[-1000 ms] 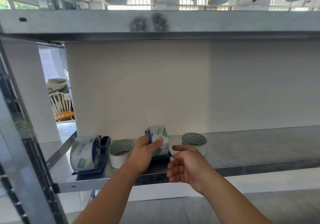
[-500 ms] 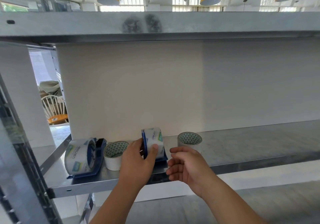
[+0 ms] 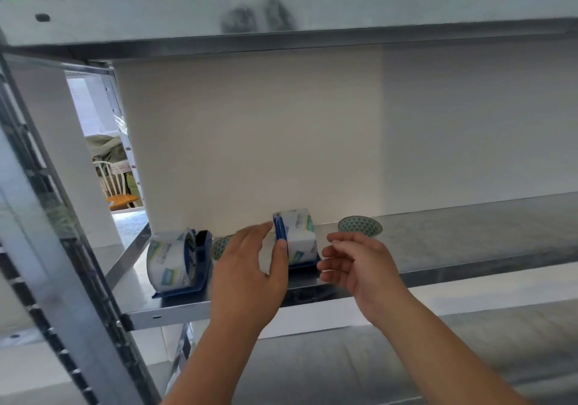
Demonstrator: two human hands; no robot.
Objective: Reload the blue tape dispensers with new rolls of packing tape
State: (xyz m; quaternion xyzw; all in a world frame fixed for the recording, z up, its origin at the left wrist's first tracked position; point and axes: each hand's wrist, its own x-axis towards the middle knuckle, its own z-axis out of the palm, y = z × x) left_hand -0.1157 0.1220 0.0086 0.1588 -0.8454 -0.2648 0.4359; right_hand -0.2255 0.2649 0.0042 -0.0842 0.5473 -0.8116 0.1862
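Two blue tape dispensers stand on the metal shelf (image 3: pixel 469 245). The middle dispenser (image 3: pixel 298 242) carries a clear printed roll. My left hand (image 3: pixel 250 276) is beside it with fingers spread, only the thumb resting against its blue side. Just right of that dispenser, my right hand (image 3: pixel 359 267) hovers with loosely curled fingers and holds nothing. The left dispenser (image 3: pixel 175 264) also carries a clear printed roll. A white tape core (image 3: pixel 220 245) with a green triangle pattern inside peeks out behind my left hand. A second core (image 3: pixel 359 226) stands behind my right hand.
A grey upright post (image 3: pixel 47 248) rises at the left, close to the left dispenser. The upper shelf beam (image 3: pixel 281 13) hangs overhead. A white wall panel backs the shelf. A lower shelf (image 3: pixel 375 361) lies under my forearms.
My left hand has loosened from around the middle dispenser, its fingers now spread with only the thumb touching. The view moved closer; the right hand stayed beside the dispenser.
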